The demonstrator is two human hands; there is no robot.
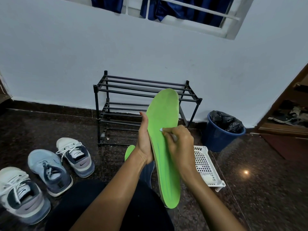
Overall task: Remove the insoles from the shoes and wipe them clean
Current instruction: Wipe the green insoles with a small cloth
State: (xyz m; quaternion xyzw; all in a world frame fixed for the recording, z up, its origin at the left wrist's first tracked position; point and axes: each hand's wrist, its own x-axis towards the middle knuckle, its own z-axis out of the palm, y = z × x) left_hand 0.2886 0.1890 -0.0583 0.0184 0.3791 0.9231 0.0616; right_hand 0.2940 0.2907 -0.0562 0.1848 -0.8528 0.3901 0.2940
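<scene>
Over dark floor (253, 194), right hand (180, 145) presses obscured wipe (161, 130), perhaps cloth, onto insole (164, 112).

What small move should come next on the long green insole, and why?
Probably drag the small white wipe toward the near end: the right hand pinches it at the middle of the long green insole, which the left hand steadies.
</scene>
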